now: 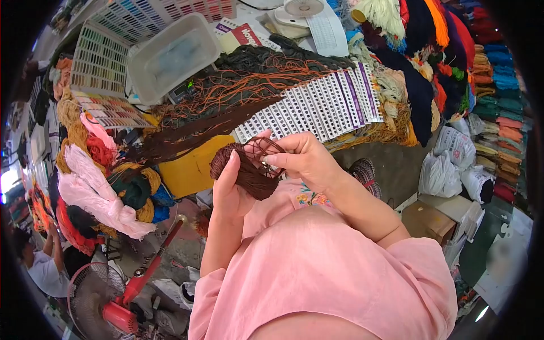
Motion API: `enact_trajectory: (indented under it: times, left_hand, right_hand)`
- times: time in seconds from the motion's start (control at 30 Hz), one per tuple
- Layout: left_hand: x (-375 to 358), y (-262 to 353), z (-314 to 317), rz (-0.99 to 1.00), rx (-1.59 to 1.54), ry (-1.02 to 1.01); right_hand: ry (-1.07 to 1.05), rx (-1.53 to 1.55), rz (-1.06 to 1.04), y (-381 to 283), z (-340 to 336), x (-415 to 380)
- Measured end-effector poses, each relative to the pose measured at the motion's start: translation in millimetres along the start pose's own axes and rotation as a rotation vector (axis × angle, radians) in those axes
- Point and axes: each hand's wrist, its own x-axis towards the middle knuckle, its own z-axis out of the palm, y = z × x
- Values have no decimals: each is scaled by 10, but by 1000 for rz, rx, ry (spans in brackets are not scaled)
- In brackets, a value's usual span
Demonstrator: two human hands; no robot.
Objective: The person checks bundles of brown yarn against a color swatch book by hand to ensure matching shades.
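The left hand (229, 190) is cupped with its palm against a bundle of dark brown yarn (246, 170), fingers closed around its underside. The right hand (306, 158) pinches the bundle's upper edge between thumb and fingertips, so both hands are clamped on the same yarn, close together in front of the pink shirt (328, 272).

The bundle is a rounded, loosely wound mass of reddish-brown thread. Near the right hand's fingers several strands arch up in thin loops with gaps between them. From the bundle, darker strands (187, 133) stretch up and to the left, away from the hands, across the worktop (192, 170).

Beyond the hands lies a white card of holes (317, 105), with tangled orange and dark threads (249, 76) on it. A clear plastic tub (173, 56) sits farther off to the left.
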Motion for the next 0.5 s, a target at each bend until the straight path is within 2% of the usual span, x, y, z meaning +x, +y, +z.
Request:
enact_trajectory:
  times: [0.13, 0.27, 0.33, 0.43, 0.47, 0.5]
  left_hand:
    - [74, -62, 2, 19, 141, 124]
    - [224, -116, 30, -43, 138, 234]
    - [285, -162, 20, -1, 99, 249]
    - [383, -153, 1, -98, -29, 247]
    - [418, -141, -129, -86, -35, 159]
    - [440, -93, -242, -91, -271, 21]
  right_hand:
    - [18, 13, -84, 47, -89, 28]
    - [111, 86, -130, -20, -143, -3]
    - [131, 123, -173, 13, -218, 19]
    - [173, 289, -313, 98, -351, 94]
    - [189, 378, -332, 63, -422, 120]
    - [143, 448, -301, 4, -565, 107]
